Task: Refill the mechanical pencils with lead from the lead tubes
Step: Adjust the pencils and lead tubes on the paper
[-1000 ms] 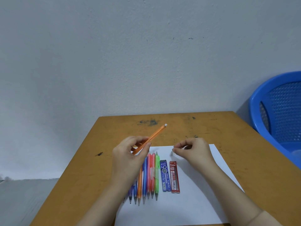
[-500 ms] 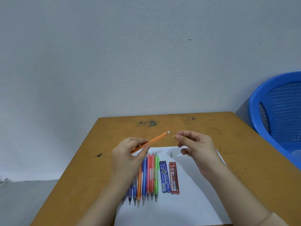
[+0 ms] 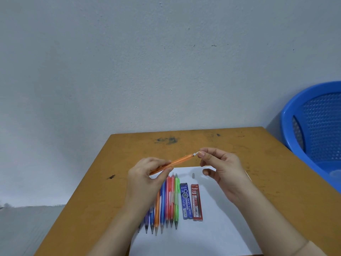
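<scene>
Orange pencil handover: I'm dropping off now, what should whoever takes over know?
Left hand: grip shut on the orange pencil, held above the table, back end pointing right.
Right hand: fingertips pinching the white eraser at that end; cannot tell whether it is loose yet.
On the paper: a small grey cap, the row of other pencils, the blue lead tube and red lead tube.
Done: cap off the orange pencil, it seems.
Left: pull the eraser, drop in lead, close up, then the other pencils.
</scene>
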Demonstrator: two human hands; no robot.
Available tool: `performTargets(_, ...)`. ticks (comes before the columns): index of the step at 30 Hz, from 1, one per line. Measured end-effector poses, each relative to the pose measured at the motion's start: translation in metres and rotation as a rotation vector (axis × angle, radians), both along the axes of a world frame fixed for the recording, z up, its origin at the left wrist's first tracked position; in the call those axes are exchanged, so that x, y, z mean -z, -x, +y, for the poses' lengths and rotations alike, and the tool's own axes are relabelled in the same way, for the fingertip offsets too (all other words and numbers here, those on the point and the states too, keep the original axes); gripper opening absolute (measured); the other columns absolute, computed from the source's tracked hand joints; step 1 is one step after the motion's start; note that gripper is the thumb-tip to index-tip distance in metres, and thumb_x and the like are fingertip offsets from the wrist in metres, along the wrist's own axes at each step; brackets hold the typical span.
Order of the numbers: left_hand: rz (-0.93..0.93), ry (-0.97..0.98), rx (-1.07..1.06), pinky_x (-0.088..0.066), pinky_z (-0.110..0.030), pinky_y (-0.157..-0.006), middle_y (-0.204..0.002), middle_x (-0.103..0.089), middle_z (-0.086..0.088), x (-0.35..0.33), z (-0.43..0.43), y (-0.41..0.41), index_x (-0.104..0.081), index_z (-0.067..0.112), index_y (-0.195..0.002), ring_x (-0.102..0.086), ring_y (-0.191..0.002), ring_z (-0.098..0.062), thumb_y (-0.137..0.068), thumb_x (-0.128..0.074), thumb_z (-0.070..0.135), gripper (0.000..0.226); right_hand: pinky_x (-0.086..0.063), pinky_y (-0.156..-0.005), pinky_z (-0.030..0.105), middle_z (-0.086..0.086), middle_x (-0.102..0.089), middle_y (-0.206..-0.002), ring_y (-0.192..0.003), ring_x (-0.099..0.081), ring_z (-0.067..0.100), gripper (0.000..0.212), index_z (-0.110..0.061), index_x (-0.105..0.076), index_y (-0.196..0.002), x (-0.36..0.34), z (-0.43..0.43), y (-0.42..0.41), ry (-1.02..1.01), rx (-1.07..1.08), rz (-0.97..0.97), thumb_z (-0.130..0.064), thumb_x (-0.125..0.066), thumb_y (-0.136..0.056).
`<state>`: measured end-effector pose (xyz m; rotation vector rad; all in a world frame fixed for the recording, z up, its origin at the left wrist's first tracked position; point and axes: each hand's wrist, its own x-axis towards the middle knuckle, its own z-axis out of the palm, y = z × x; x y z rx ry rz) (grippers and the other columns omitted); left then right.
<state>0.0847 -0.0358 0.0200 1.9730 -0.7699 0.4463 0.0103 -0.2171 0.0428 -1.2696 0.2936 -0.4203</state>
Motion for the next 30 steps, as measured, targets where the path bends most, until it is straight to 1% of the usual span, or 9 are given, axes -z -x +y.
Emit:
performTargets(2, -0.003, 0.011, 0.011, -0.047, -0.014, -0.073, -0.087, -0.063, 0.026, 0.0003, 0.0001, 0.0003, -0.074, 0.027, -0.095, -0.060, -0.093, 0.001, -0.076, -0.075, 0.025, 0.020, -0.041, -0.052, 0.025, 0.003, -0.061, -0.068, -0.064, -0.053, 0.012, 0.005, -0.011, -0.074, -0.077, -0.0001, 0.0005, 0.0005, 0.012, -0.006, 0.009, -0.010, -0.072, -0.073)
performTargets(6, -0.012, 0.021, 0.014, -0.048, -0.016, -0.073, -0.087, -0.065, 0.022, 0.0006, 0.0009, 0.0005, -0.074, 0.025, -0.095, -0.062, -0.088, 0.000, -0.075, -0.076, 0.023, 0.020, -0.042, -0.052, 0.025, 0.003, -0.061, -0.068, -0.064, -0.053, 0.012, 0.004, -0.011, -0.074, -0.078, -0.0008, 0.0012, 0.0013, 0.027, -0.006, 0.014, -0.009, -0.072, -0.075)
performTargets(12, -0.006, 0.010, 0.010, -0.050, -0.019, -0.074, -0.089, -0.065, 0.020, 0.0009, 0.0003, 0.0008, -0.074, 0.024, -0.096, -0.062, -0.088, 0.000, -0.076, -0.074, 0.029, 0.021, -0.042, -0.053, 0.025, 0.002, -0.061, -0.066, -0.063, -0.052, 0.012, 0.009, -0.008, -0.074, -0.082, -0.0010, 0.0033, 0.0029, 0.085, 0.011, 0.018, -0.010, -0.074, -0.073)
performTargets(15, -0.006, 0.017, 0.008, -0.051, -0.022, -0.074, -0.089, -0.065, 0.020, 0.0010, 0.0003, 0.0011, -0.074, 0.024, -0.096, -0.062, -0.087, -0.001, -0.076, -0.071, 0.032, 0.022, -0.043, -0.052, 0.022, 0.002, -0.063, -0.066, -0.061, -0.052, 0.010, 0.005, -0.013, -0.074, -0.078, -0.0014, 0.0058, 0.0038, 0.148, 0.049, 0.000, -0.008, -0.074, -0.075)
performTargets(17, -0.008, 0.020, 0.005, -0.052, -0.023, -0.074, -0.089, -0.066, 0.018, 0.0019, 0.0007, 0.0002, -0.074, 0.024, -0.095, -0.062, -0.087, -0.001, -0.076, -0.071, 0.033, 0.022, -0.043, -0.051, 0.018, -0.003, -0.064, -0.062, -0.057, -0.050, 0.006, 0.009, -0.017, -0.075, -0.075, -0.0024, 0.0068, 0.0041, 0.236, 0.089, -0.018, -0.008, -0.075, -0.075)
performTargets(19, -0.011, 0.025, -0.010, -0.052, -0.024, -0.074, -0.089, -0.066, 0.017, 0.0033, 0.0014, -0.0013, -0.074, 0.023, -0.095, -0.062, -0.087, -0.002, -0.076, -0.074, 0.027, 0.019, -0.042, -0.051, 0.014, -0.008, -0.064, -0.059, -0.054, -0.049, 0.000, 0.011, -0.019, -0.075, -0.075, -0.0029, 0.0076, 0.0042, 0.309, 0.117, -0.035, -0.008, -0.076, -0.074)
performTargets(23, -0.012, 0.035, -0.031, -0.050, -0.019, -0.072, -0.088, -0.066, 0.018, 0.0034, 0.0020, -0.0025, -0.073, 0.027, -0.094, -0.062, -0.086, -0.002, -0.077, -0.075, 0.020, 0.018, -0.042, -0.055, 0.010, -0.009, -0.069, -0.065, -0.057, -0.051, -0.003, 0.020, -0.026, -0.076, -0.077, -0.0013, 0.0076, 0.0045, 0.376, 0.142, -0.043, -0.006, -0.075, -0.076)
performTargets(27, 0.000, 0.025, -0.031, -0.048, -0.016, -0.072, -0.087, -0.063, 0.023, 0.0036, 0.0016, -0.0036, -0.072, 0.029, -0.093, -0.061, -0.087, 0.000, -0.077, -0.075, 0.021, 0.018, -0.043, -0.056, 0.014, 0.000, -0.069, -0.071, -0.062, -0.052, 0.003, 0.030, -0.032, -0.074, -0.075, 0.0013, 0.0063, 0.0025, 0.406, 0.128, -0.040, -0.002, -0.073, -0.078)
performTargets(30, 0.018, 0.022, -0.040, -0.048, -0.016, -0.074, -0.088, -0.062, 0.025, 0.0044, 0.0012, -0.0038, -0.073, 0.026, -0.093, -0.061, -0.087, 0.002, -0.078, -0.075, 0.022, 0.016, -0.043, -0.056, 0.018, 0.007, -0.066, -0.074, -0.064, -0.051, 0.007, 0.030, -0.030, -0.074, -0.077, 0.0026, 0.0045, 0.0013, 0.416, 0.111, -0.044, -0.001, -0.071, -0.080)
